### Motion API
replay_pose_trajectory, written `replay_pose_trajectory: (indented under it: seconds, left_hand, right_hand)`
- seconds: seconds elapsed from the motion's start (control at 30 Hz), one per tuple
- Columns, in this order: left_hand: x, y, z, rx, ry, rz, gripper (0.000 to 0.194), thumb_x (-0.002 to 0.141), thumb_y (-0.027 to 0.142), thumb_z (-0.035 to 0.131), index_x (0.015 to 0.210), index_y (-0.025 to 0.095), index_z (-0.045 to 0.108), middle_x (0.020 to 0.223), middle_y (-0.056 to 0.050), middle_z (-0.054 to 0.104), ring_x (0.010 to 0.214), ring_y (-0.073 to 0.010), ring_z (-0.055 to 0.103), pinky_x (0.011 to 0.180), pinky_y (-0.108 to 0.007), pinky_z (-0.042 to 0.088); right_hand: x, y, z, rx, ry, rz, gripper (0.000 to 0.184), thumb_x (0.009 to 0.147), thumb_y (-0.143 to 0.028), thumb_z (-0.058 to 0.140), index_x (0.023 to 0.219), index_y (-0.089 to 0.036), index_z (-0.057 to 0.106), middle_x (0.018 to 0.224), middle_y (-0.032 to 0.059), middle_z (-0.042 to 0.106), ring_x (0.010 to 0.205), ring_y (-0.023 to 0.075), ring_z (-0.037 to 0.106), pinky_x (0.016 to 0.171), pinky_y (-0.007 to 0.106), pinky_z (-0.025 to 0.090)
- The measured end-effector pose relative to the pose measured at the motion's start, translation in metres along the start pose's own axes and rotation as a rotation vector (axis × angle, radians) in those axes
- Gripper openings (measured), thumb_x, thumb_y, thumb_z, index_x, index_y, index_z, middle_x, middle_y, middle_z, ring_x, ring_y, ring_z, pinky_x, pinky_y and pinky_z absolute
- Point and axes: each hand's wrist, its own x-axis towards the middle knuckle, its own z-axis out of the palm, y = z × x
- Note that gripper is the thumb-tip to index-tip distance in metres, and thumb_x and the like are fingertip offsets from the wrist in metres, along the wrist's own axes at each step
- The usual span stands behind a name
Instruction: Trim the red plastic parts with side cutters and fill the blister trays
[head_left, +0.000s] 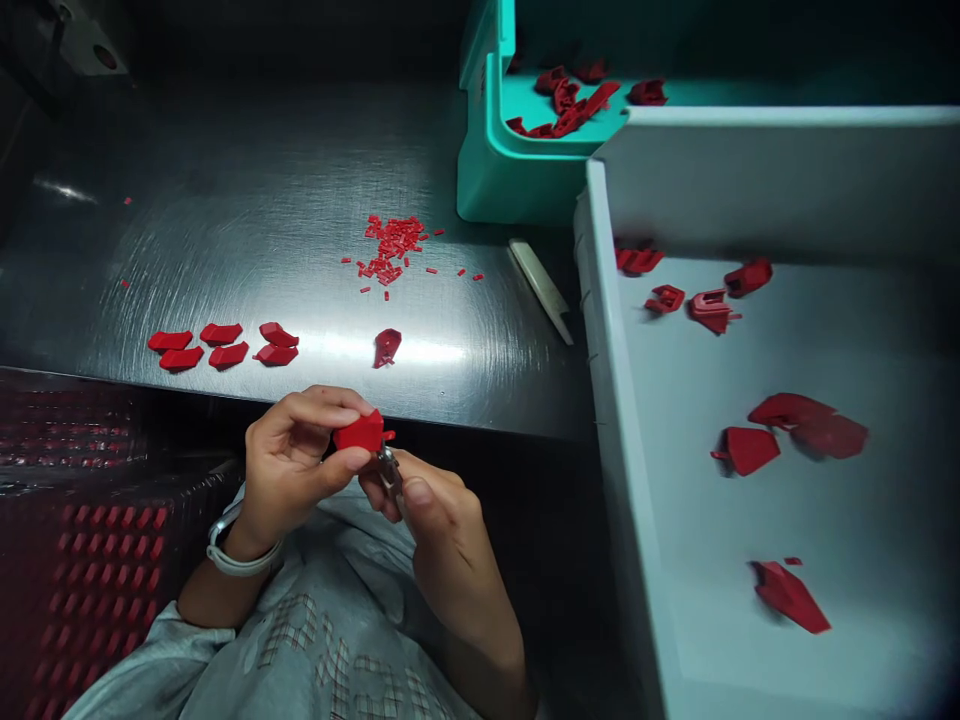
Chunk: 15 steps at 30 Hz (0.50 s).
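Between the thumb and fingers of my left hand (300,445) is a red plastic part (360,432), with a small red stub sticking out on its right. My right hand (442,520) grips a small pair of metal nippers (390,470), whose jaws meet the part beside that stub. Both hands are just in front of the table's near edge. On the metal table (315,260) beyond them lies one loose red part (387,347). To its left, several red parts (214,345) are laid out in pairs.
A heap of small red offcuts (394,245) lies mid-table. Right of it rests a pale flat blade-like tool (540,290). A teal bin (510,185) and a white bin (626,430) hold red parts. At lower left, trays (112,560) contain rows of red pieces.
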Motion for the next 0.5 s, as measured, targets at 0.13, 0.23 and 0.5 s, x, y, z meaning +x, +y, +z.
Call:
replay_pose_trajectory:
  seconds: [0.13, 0.23, 0.5]
  left_hand:
    - [-0.001, 0.000, -0.001, 0.022, 0.011, -0.011, 0.019, 0.080, 0.022, 0.089, 0.094, 0.023, 0.076, 0.094, -0.005, 0.080, 0.089, -0.0165, 0.078, 0.071, -0.022, 0.063]
    - [0.000, -0.001, -0.001, 0.067, 0.046, -0.004, 0.019, 0.079, 0.026, 0.090, 0.090, 0.022, 0.075, 0.091, -0.005, 0.080, 0.086, -0.0166, 0.077, 0.071, -0.024, 0.062]
    - [-0.001, -0.009, -0.006, 0.177, 0.078, 0.032, 0.018, 0.081, 0.027, 0.088, 0.092, 0.020, 0.075, 0.089, -0.004, 0.079, 0.081, -0.0152, 0.077, 0.071, -0.023, 0.062]
  right_hand:
    - [0.000, 0.001, -0.001, -0.042, 0.011, -0.004, 0.053, 0.111, -0.056, 0.041, 0.072, -0.022, 0.055, 0.067, -0.0013, 0.046, 0.061, 0.0156, 0.041, 0.065, 0.031, 0.039]
    - [0.000, 0.005, -0.001, -0.070, -0.005, -0.004, 0.049, 0.112, -0.052, 0.039, 0.078, -0.022, 0.057, 0.071, -0.0006, 0.052, 0.064, 0.0156, 0.046, 0.063, 0.031, 0.038]
    - [0.005, 0.014, 0.004, 0.074, 0.044, 0.110, 0.057, 0.106, -0.068, 0.037, 0.076, -0.023, 0.054, 0.065, 0.0000, 0.044, 0.057, 0.0162, 0.039, 0.052, 0.032, 0.032]
